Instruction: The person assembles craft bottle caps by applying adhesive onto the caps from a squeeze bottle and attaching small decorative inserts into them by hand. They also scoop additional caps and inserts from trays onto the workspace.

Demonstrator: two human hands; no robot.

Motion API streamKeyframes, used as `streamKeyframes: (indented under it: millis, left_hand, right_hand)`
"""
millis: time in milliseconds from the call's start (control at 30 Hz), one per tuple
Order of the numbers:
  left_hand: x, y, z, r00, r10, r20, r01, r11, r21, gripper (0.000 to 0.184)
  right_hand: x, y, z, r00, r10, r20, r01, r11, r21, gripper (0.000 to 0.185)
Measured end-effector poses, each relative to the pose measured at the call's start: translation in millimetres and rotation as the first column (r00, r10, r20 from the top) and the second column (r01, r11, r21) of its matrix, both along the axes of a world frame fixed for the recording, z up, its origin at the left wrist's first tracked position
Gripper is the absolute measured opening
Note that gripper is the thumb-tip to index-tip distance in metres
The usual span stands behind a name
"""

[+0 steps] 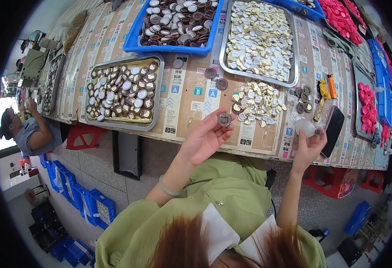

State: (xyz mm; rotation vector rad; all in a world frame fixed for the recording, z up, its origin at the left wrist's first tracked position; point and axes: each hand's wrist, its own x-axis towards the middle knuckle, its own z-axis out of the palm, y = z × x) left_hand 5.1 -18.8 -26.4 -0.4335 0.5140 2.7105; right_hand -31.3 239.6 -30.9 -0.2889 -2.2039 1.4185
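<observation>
My left hand (210,138) pinches a small round brown piece with a scalloped edge (224,119) between thumb and fingers, just above the table's front edge. In my right hand (310,145) is a small white bottle (305,128), tilted, its tip toward my fingers. Between the hands lies a loose pile of small white and cream pieces (260,102). Several brown scalloped pieces (303,99) lie past my right hand, and a few more (222,84) sit beyond my left hand. A black phone (333,129) rests right of the bottle.
A metal tray of brown pieces (153,117) stands at left, a blue bin (169,50) behind it. Another metal tray (295,67) holds cream pieces. An orange lighter (331,86) lies at right, near pink pieces (367,107). A person (30,131) sits at far left.
</observation>
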Motion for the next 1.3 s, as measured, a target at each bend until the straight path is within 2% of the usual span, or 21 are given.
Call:
streamKeyframes:
  millis: [33, 67, 133, 167, 200, 233, 267, 333, 367, 433, 567, 667, 733, 767, 833, 867, 933, 1067, 1133, 1300]
  left_hand:
    - [0, -1, -2, 1.000, 0.007, 0.012, -0.007, 1.000, -0.005, 0.034]
    - [0, 0, -2, 1.000, 0.005, 0.012, -0.005, 1.000, -0.004, 0.034]
    - [0, 1, 0, 1.000, -0.006, 0.014, 0.006, 1.000, -0.014, 0.033]
    - [1, 2, -1, 1.000, -0.008, 0.016, 0.008, 1.000, -0.015, 0.033]
    - [1, 5, -3, 1.000, -0.015, 0.026, 0.015, 1.000, -0.004, 0.033]
    - [2, 7, -4, 0.999, -0.023, 0.036, 0.023, 1.000, 0.008, 0.033]
    - [2, 9, -3, 0.999, -0.025, 0.035, 0.025, 1.000, 0.008, 0.033]
    - [3, 10, -2, 0.998, -0.040, 0.044, 0.040, 0.999, 0.005, 0.032]
    - [5, 9, -3, 0.998, -0.032, 0.044, 0.032, 0.999, 0.003, 0.032]
    - [6, 8, -7, 0.998, -0.036, 0.053, 0.033, 0.998, 0.046, 0.034]
    - [7, 7, -5, 0.998, -0.020, 0.053, 0.020, 1.000, 0.002, 0.031]
    - [5, 7, -4, 0.998, -0.026, 0.053, 0.026, 1.000, -0.006, 0.031]
    - [5, 8, -3, 0.997, -0.032, 0.066, 0.032, 0.999, 0.015, 0.031]
    - [5, 8, -4, 0.997, -0.030, 0.066, 0.029, 0.999, 0.016, 0.031]
    - [7, 6, -9, 0.998, -0.030, 0.053, 0.028, 0.998, 0.049, 0.033]
    - [8, 6, -10, 0.998, -0.027, 0.054, 0.025, 0.999, 0.046, 0.033]
    - [9, 7, -11, 0.997, -0.042, 0.064, 0.039, 0.998, 0.059, 0.032]
    - [11, 10, -12, 0.997, -0.043, 0.060, 0.040, 0.998, 0.047, 0.033]
    - [11, 11, -12, 0.997, -0.055, 0.052, 0.052, 0.997, 0.060, 0.033]
    - [10, 12, -7, 0.995, -0.064, 0.080, 0.059, 0.996, 0.060, 0.029]
  right_hand:
    - [1, -6, 4, 0.988, -0.096, -0.124, 0.124, 0.963, 0.240, 0.035]
    - [5, -5, 2, 0.987, -0.098, -0.124, 0.126, 0.962, 0.241, 0.035]
    - [16, -7, 2, 0.974, 0.112, -0.196, -0.048, 0.951, 0.306, 0.030]
    - [16, -13, 5, 0.975, 0.109, -0.194, -0.046, 0.951, 0.304, 0.030]
    - [14, -23, 10, 0.946, 0.320, -0.044, -0.281, 0.881, 0.380, 0.026]
    - [11, -34, 14, 0.857, 0.502, 0.120, -0.502, 0.758, 0.416, 0.022]
    - [8, -40, 13, 0.858, 0.500, 0.119, -0.500, 0.760, 0.416, 0.022]
    - [2, -50, 12, 0.843, 0.518, 0.143, -0.500, 0.658, 0.563, 0.015]
    - [3, -53, 12, 0.839, 0.525, 0.143, -0.505, 0.655, 0.562, 0.015]
    - [6, -56, 14, 0.833, 0.522, 0.184, -0.552, 0.762, 0.339, 0.013]
    - [11, -54, 15, 0.874, 0.450, 0.182, -0.485, 0.789, 0.376, 0.013]
    - [12, -57, 15, 0.855, 0.437, 0.279, -0.513, 0.789, 0.337, 0.012]
    - [17, -61, 14, 0.813, 0.515, 0.271, -0.572, 0.795, 0.202, 0.013]
    - [15, -60, 13, 0.812, 0.517, 0.272, -0.573, 0.794, 0.203, 0.013]
    - [8, -58, 10, 0.777, 0.588, 0.226, -0.629, 0.705, 0.327, 0.014]
    - [6, -60, 11, 0.775, 0.591, 0.225, -0.631, 0.704, 0.325, 0.014]
    - [3, -63, 12, 0.718, 0.658, 0.227, -0.686, 0.618, 0.384, 0.014]
    - [3, -68, 1, 0.722, 0.671, 0.171, -0.668, 0.609, 0.429, 0.014]
    - [4, -69, -2, 0.757, 0.631, 0.168, -0.642, 0.672, 0.370, 0.013]
    - [4, -71, 1, 0.737, 0.657, 0.155, -0.651, 0.630, 0.423, 0.010]
